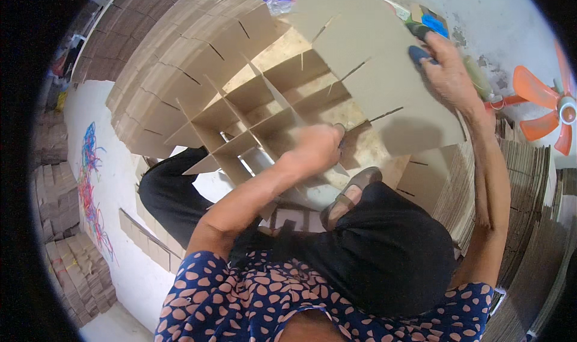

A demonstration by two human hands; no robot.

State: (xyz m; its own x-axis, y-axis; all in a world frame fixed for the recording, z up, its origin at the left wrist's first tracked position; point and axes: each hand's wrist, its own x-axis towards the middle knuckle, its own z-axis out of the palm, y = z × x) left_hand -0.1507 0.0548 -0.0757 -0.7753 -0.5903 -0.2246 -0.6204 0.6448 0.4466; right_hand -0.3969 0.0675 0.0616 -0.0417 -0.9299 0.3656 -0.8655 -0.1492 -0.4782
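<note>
A grid of slotted cardboard dividers [211,115] stands upright in front of me, its strips crossing to form several square cells. My left hand [314,152] is closed at the grid's right side, its fingers curled on a divider strip; it is slightly blurred, and part of that strip is hidden behind it. On the right, my right hand [448,71] grips the edge of a large flat cardboard sheet [372,47] between thumb and fingers wearing dark blue covers. Slots run in from the sheet's left edge, which tilts over the grid's far right cells.
Stacked slotted cardboard [180,53] leans behind the grid at the far left. More cardboard piles [523,186] stand at the right, below an orange fan [544,104]. Coloured ties [90,180] lie on the pale floor at left. My bent legs and shoe [354,195] flank the grid.
</note>
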